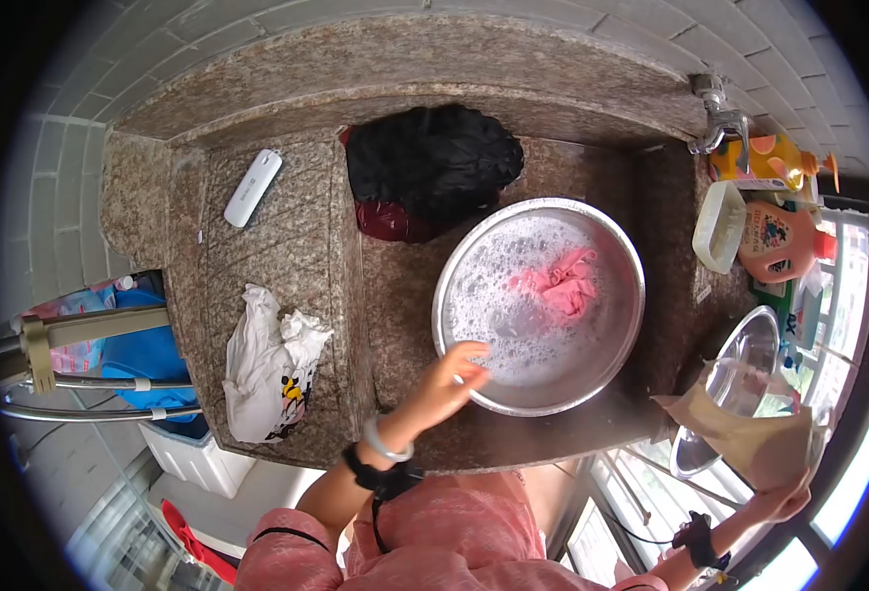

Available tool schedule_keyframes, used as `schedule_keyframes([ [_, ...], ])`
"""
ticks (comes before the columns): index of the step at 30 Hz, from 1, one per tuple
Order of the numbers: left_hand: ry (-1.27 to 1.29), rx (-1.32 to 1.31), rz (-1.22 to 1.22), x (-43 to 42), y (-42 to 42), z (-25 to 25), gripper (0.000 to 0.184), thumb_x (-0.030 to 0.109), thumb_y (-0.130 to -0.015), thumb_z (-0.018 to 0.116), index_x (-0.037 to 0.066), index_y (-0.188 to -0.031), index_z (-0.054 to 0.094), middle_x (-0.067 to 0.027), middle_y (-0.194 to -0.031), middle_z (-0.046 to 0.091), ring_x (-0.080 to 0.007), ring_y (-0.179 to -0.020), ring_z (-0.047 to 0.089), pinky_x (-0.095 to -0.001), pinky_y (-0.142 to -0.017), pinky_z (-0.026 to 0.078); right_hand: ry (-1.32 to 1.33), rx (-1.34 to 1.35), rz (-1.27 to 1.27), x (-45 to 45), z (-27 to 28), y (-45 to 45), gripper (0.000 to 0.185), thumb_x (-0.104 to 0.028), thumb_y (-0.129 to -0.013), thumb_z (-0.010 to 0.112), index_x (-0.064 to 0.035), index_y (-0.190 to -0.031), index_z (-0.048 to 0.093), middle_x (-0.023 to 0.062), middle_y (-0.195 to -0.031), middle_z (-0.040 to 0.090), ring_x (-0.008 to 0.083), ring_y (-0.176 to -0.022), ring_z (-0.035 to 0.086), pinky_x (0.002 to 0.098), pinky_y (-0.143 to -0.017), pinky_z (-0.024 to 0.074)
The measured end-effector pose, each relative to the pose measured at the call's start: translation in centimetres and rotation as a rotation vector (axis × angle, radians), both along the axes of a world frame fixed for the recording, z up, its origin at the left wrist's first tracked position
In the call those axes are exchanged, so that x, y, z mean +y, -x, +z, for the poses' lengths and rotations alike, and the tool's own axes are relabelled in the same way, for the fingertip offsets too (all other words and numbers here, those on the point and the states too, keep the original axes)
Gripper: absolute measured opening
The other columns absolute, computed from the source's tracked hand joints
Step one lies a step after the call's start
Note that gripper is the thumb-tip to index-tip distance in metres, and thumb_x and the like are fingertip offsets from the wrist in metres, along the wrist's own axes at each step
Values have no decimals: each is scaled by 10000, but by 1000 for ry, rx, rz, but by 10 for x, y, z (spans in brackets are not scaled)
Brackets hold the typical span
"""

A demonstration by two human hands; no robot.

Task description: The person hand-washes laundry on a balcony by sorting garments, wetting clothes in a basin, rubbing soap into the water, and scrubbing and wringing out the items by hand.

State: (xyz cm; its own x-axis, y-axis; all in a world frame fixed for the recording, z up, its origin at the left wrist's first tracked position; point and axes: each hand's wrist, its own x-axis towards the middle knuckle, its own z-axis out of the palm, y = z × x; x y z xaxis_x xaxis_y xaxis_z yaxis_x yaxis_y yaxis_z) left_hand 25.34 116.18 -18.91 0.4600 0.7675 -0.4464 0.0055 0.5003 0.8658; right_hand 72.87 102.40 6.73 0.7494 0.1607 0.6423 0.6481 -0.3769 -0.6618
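My left hand [447, 382], with a bracelet and a black strap at its wrist, is over the near left rim of a round metal basin [635, 325]. It holds nothing, and its fingers are loosely bent and apart. In the basin, a pink cloth [567, 284] lies partly under foamy water [493, 266]. Off to the far right, my right hand [787, 500] grips a beige cloth [749, 430] by its lower edge. This cloth hangs in front of a shiny metal bowl [744, 364] and covers part of it.
A black garment [434, 163] with dark red fabric [395, 222] lies behind the basin. Left on the stone counter are a white garment [257, 369] and a white oblong device [253, 187]. A tap [720, 123], an orange bottle [759, 163], a pink detergent bottle [784, 241] and a white container [718, 229] stand right.
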Motion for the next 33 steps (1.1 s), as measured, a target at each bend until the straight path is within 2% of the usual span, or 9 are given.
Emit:
schedule_keyframes([
  [6, -16, 206, 540, 6, 140, 48, 254, 52, -887, 529, 6, -1128, 462, -108, -1030, 570, -176, -958, 558, -293, -869, 435, 798, -690, 234, 50, -69, 11, 455, -253, -813, 663, -56, -1185, 491, 126, -1160, 498, 272, -993, 501, 407, -811, 448],
  [13, -510, 1254, 221, -36, 226, 82, 366, 190, -776, 649, 66, -1107, 554, -119, -1170, 524, -311, -1123, 438, -416, -933, 319, 848, -36, 948, 132, -121, 200, 404, 43, -698, 636, -7, -1081, 519, 141, -1074, 516, 304, -1035, 476, 398, -908, 358],
  [17, -433, 1548, -43, -78, 247, 58, 555, 319, -687, 696, 139, -1190, 547, -109, -1270, 473, -343, -1175, 390, -490, -956, 272, 1111, 139, 1429, 164, -171, 272, 370, -40, -664, 691, -30, -1011, 563, 123, -995, 560, 306, -971, 508, 387, -849, 380],
  [20, -426, 1513, 54, -84, 246, 50, 519, 300, -695, 692, 131, -1166, 555, -106, -1274, 469, -344, -1167, 396, -478, -946, 291, 891, 868, 1436, 157, -276, 277, 292, -121, -786, 645, -40, -1049, 545, 67, -1007, 573, 196, -967, 543, 313, -813, 427],
  [22, -440, 1478, 140, -89, 252, 46, 474, 275, -699, 692, 124, -1130, 568, -104, -1267, 473, -344, -1158, 404, -472, -939, 302, 544, 1501, 929, 159, -327, 276, 241, -190, -847, 597, -66, -1047, 548, 55, -987, 570, 141, -929, 542, 299, -798, 443],
  [26, -468, 1295, 308, -95, 260, 47, 288, 167, -686, 700, 87, -931, 572, -100, -1181, 512, -322, -1092, 462, -448, -890, 336, 260, 1635, 631, 128, -448, 236, 256, -287, -882, 537, -87, -1040, 559, 59, -949, 568, 123, -875, 545, 284, -777, 442],
  [28, -485, 1304, 315, -91, 255, 57, 244, 134, -679, 704, 81, -870, 562, -94, -1142, 530, -313, -1059, 488, -443, -874, 342, -40, 2945, 1298, 142, -454, 242, 310, -343, -894, 488, -81, -1041, 564, 58, -927, 563, 124, -866, 537, 267, -744, 449],
  [31, -669, 1141, 215, -90, 243, 73, 190, 94, -691, 694, 75, -824, 560, -51, -1001, 600, -292, -946, 538, -406, -842, 368, 145, 2223, 767, 178, -330, 342, 293, -298, -898, 478, -91, -1088, 563, 73, -1051, 560, 127, -895, 532, 239, -703, 460],
  [33, -595, 976, 220, -99, 235, 90, 176, 86, -699, 688, 74, -818, 559, -53, -989, 608, -282, -941, 541, -390, -832, 383, 411, 1692, 941, 185, -302, 369, 283, -244, -900, 480, -97, -1131, 551, 70, -1174, 525, 131, -943, 524, 232, -719, 457],
])
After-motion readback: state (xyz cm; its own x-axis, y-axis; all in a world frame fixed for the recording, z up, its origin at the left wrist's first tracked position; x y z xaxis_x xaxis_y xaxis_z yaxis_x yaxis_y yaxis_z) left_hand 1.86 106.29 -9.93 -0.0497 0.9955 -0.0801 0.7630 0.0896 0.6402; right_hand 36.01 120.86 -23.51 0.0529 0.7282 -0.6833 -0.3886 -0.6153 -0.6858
